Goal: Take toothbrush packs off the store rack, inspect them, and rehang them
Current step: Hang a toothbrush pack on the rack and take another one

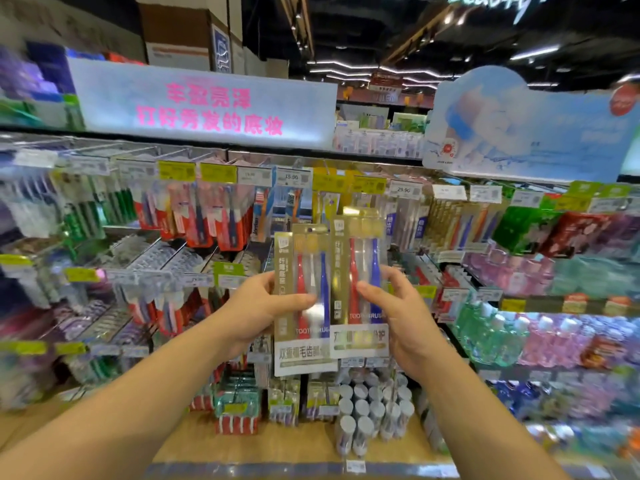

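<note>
Packs come first: we hold two gold-edged toothbrush packs upright in front of the rack, side by side with their inner edges overlapping. Our left hand grips the left pack, thumb across its clear front over the handles, fingers behind. Our right hand grips the right pack the same way, thumb on the front, fingers wrapped round its right edge. Each pack shows a red, a white and a blue brush behind clear plastic, with a white printed band along the bottom. The right pack sits slightly higher than the left one.

Behind them, more packs hang in crowded rows from the rack's pegs, under yellow and white price tags. On the wooden shelf below stand small white-capped bottles and boxed brushes. Mouthwash bottles fill the shelves to the right.

Both packs are clear of the pegs, with open room between our arms and above the shelf's front edge. Much of the rack is blurred.
</note>
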